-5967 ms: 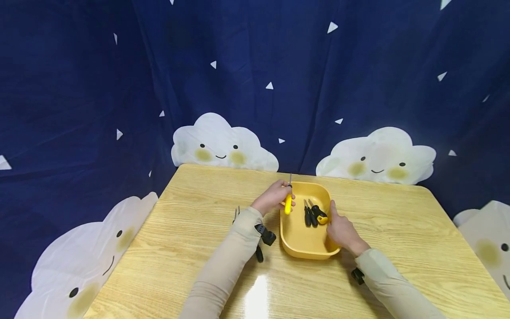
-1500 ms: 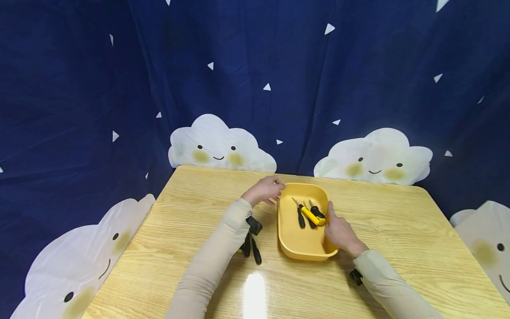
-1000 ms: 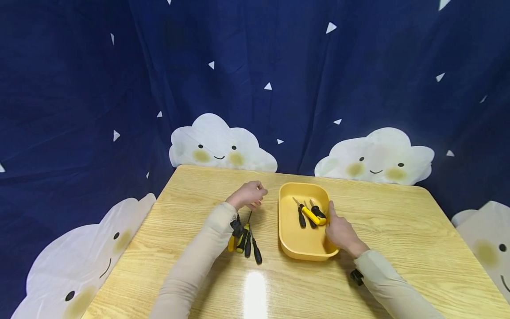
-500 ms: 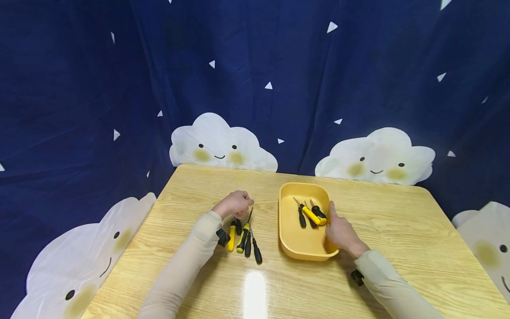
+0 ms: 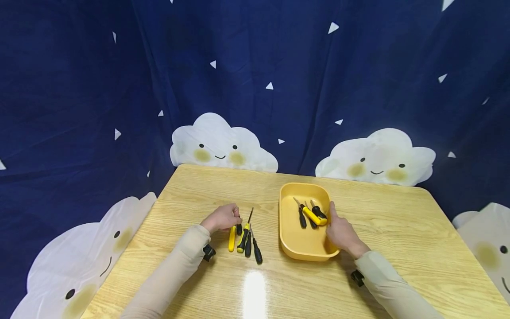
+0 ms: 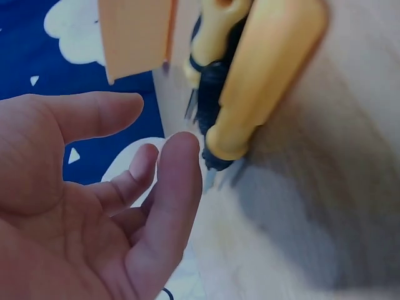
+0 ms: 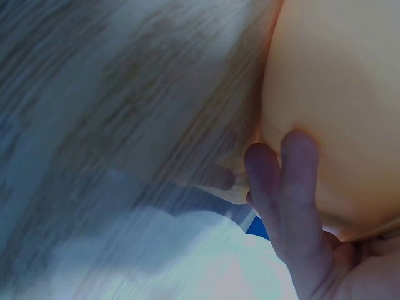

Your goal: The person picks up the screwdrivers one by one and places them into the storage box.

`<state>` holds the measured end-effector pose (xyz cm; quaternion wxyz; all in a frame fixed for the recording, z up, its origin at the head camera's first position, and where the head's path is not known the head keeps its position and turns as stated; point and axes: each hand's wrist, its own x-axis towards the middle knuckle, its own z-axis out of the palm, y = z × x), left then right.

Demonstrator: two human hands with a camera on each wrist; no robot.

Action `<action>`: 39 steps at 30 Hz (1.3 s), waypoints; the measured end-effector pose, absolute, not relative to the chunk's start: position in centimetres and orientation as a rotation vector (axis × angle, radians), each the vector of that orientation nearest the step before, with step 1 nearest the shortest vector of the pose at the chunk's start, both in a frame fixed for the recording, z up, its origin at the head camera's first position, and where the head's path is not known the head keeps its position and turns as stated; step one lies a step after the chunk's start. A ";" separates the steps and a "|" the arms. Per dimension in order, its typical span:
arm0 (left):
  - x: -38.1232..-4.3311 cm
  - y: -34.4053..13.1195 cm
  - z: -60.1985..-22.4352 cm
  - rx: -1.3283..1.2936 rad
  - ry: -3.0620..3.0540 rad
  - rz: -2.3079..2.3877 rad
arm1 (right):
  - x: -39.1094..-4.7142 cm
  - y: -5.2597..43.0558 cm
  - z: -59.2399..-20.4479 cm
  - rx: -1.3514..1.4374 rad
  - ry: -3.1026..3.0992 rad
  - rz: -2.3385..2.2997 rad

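My left hand (image 5: 221, 218) is beside a loose group of screwdrivers on the table. In the left wrist view its thumb and fingers are spread apart, with nothing between them. Nearest to it is a yellow-handled screwdriver (image 5: 232, 241), whose handle looms large in the left wrist view. To its right lie a yellow-and-black screwdriver (image 5: 242, 243) and black-handled ones (image 5: 257, 255). My right hand (image 5: 343, 231) grips the right side of a yellow plastic bin (image 5: 300, 244), fingers against its outer wall (image 7: 337, 81). Inside the bin are a yellow-handled tool (image 5: 312, 215) and several black-handled screwdrivers (image 5: 302, 220).
The wooden table (image 5: 199, 186) ends at a dark blue curtain (image 5: 239, 88) with white cloud shapes (image 5: 376, 155) along the back and sides. A bright reflection (image 5: 254, 292) shows on the tabletop near the front.
The yellow-handled tool, held in my left hand earlier, now lies in the bin. My left hand has moved left and nearer to me, back to the screwdrivers. My right hand stays on the bin.
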<state>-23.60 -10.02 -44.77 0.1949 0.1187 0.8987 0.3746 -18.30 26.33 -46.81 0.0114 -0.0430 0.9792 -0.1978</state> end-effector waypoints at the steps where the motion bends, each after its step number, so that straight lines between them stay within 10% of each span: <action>1: -23.4 -10.1 -44.9 0.338 2.529 1.040 | -18.3 26.3 -46.8 -0.134 3.056 -0.620; 39: -21.7 -11.1 -47.1 0.313 2.768 0.641 | -18.3 26.4 -46.8 -0.112 3.040 -0.619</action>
